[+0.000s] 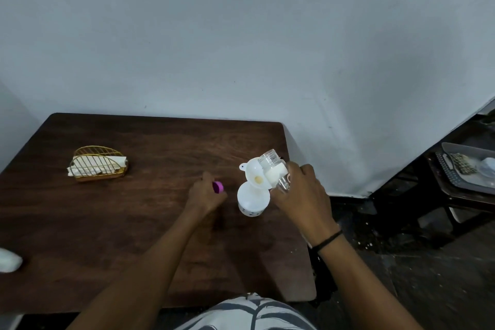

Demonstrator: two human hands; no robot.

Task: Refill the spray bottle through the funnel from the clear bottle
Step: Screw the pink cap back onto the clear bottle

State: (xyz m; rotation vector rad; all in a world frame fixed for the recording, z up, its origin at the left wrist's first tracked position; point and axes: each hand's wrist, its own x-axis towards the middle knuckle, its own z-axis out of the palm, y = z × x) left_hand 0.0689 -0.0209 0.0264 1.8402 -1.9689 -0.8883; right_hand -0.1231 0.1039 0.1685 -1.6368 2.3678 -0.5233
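Dark wood table against a pale wall. White spray bottle stands right of centre, white funnel seated in its neck. Right hand grips the clear bottle, fingers wrapped round, mouth tipped over the funnel's far rim. Left hand pinches a purple cap just left. Advice: centre mouth over bowl, pour slow, steady the funnel.
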